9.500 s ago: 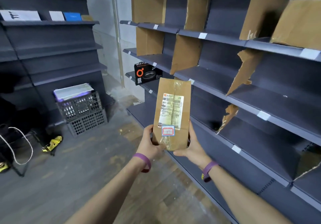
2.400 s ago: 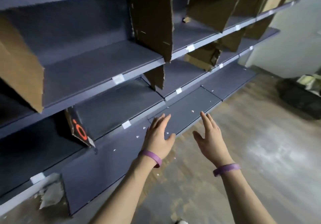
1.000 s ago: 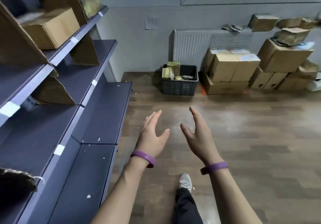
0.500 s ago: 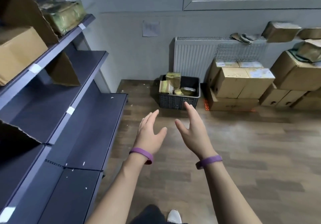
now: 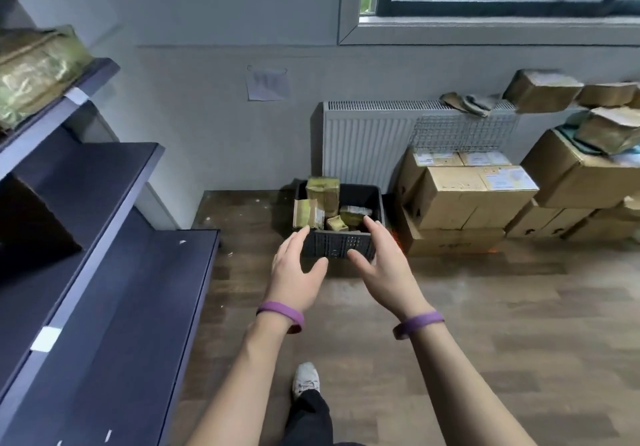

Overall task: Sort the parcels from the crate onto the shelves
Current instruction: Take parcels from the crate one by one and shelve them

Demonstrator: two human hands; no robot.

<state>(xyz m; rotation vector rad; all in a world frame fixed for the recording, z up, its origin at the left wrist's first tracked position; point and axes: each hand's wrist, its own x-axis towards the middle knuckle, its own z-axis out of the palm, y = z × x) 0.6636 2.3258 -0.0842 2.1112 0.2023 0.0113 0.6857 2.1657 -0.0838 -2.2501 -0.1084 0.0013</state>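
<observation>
Held the left hand and the right hand out in front, side by side with a gap between them, palms turned toward each other. Showed straight, loosely spread fingers on both, thumbs pointing inward, nothing gripped in either. Wore a purple wristband on the left wrist and a second purple band on the right. Found the dark plastic crate straight beyond the fingertips, on the wooden floor by the wall, with its front wall showing in the gap between the two hands. Could not tell from this angle whether any fingertip met the crate. Counted several taped brown parcels inside the crate, the tallest standing toward the left hand's side, smaller ones lower toward the right hand's side. Saw a white radiator behind the crate, farther off than the hands, and stacked cardboard boxes beyond and outward of the right hand, just beside the crate. Saw dark shelves stepping down outward of the left hand, with one wrapped parcel on an upper shelf, above and well outward of that hand. Noted a white shoe and a dark trouser leg below the wrists, between the forearms.
</observation>
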